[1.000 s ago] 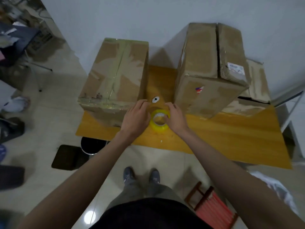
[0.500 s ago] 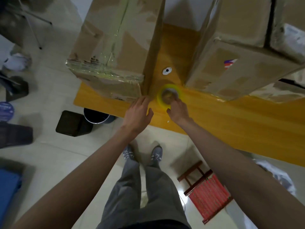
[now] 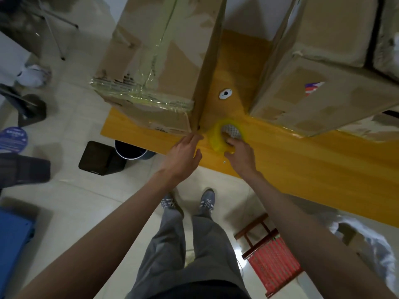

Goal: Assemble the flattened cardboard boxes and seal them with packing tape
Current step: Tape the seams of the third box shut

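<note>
Since half a second ago the right hand [image 3: 239, 152] hooked fingers into the yellow tape roll [image 3: 218, 137], left hand [image 3: 183, 154] spread flat just left, beside the taped box [image 3: 151, 61].

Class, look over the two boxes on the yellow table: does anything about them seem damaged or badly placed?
Yes. The left box has torn, ragged cardboard under wrinkled tape on its near top edge, and its near corner overhangs the table. The right box shows pale scuffed patches.
</note>
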